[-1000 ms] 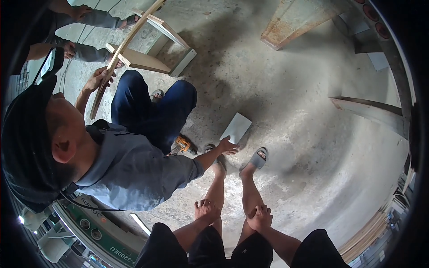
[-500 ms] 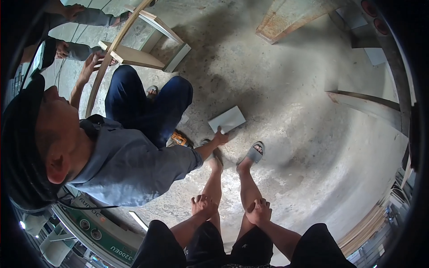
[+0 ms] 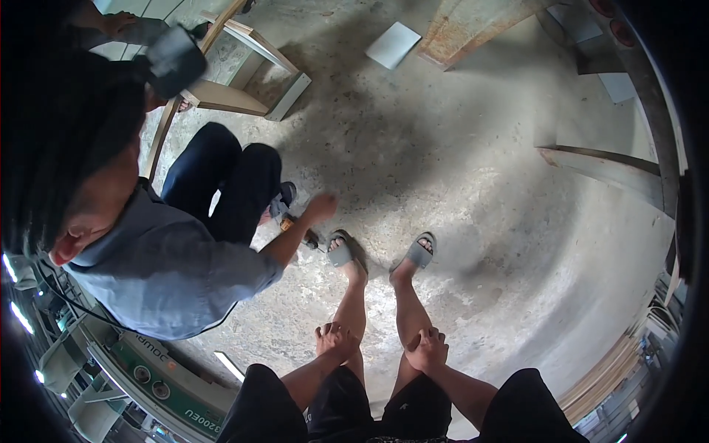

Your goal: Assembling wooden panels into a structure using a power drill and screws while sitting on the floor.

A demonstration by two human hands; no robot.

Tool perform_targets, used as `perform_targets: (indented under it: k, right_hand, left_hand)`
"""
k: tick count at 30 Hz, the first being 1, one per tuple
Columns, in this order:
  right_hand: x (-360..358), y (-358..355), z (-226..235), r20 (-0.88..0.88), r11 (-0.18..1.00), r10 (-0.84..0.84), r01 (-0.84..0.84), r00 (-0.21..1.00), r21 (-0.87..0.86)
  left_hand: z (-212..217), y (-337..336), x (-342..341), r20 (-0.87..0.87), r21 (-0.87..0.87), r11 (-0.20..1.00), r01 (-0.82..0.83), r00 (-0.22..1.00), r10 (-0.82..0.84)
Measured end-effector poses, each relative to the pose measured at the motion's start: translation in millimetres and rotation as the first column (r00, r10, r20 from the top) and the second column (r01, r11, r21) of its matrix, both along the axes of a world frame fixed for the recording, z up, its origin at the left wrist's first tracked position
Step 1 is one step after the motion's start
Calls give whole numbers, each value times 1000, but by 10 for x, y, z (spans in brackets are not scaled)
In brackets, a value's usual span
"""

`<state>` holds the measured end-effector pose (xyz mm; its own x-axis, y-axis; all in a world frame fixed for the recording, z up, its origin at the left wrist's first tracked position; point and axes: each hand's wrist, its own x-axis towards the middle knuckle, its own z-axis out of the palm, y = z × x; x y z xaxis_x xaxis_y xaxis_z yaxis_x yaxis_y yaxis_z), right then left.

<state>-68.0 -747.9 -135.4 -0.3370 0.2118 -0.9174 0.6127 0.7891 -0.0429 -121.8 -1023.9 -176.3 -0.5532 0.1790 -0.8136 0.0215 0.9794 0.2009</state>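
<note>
My left hand (image 3: pixel 337 341) rests on my left knee, its fingers spread over the skin and holding nothing. On the other knee lies my right hand (image 3: pixel 428 350), also empty, with fingers draped apart over the leg. My sandalled feet (image 3: pixel 419 252) stand on the concrete floor beyond them. At left a person in a grey-blue shirt (image 3: pixel 170 266) crouches, a hand (image 3: pixel 321 208) smeared by motion above the floor near my left foot. A pale rectangular panel (image 3: pixel 394 46) lies on the floor at the far side.
A wooden frame (image 3: pixel 288 96) stands at far left. Tapered rusty legs (image 3: pixel 450 44) and another angled leg (image 3: pixel 605 166) rise at far right. An orange and black tool (image 3: pixel 289 224) lies by the crouching person. A green-white machine (image 3: pixel 159 384) is at lower left, stacked strips (image 3: pixel 602 380) lower right.
The pale panel, under the crouching person's hand before, now lies much farther away. That person's hand has drawn back left, and their knees and head have shifted. My hands stay put.
</note>
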Motion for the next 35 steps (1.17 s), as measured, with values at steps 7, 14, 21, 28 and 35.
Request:
perform_targets:
  k: [7,14,21,28,35]
  right_hand:
    - [-15,-43,8,-59,1000,26,-25,998,14]
    - [-46,-11,23,-19,999,40,-40,999,18]
    - [-221,-21,112,78,999,33,-32,996,-15]
    - [-271,14,114,111,1000,12,-11,994,-11]
    - [-352,14,169,101,1000,18,-16,995,-24]
  left_hand:
    - [39,-35,-46,114,-58,998,16,993,-10]
    - [87,18,-129,90,-28,1000,-10,996,13]
    - [101,-20,-156,15,-1,1000,-17,1000,17]
    - [99,-5,-213,-80,38,999,-10,997,13]
    - [91,-65,-222,-110,26,999,-19,994,22]
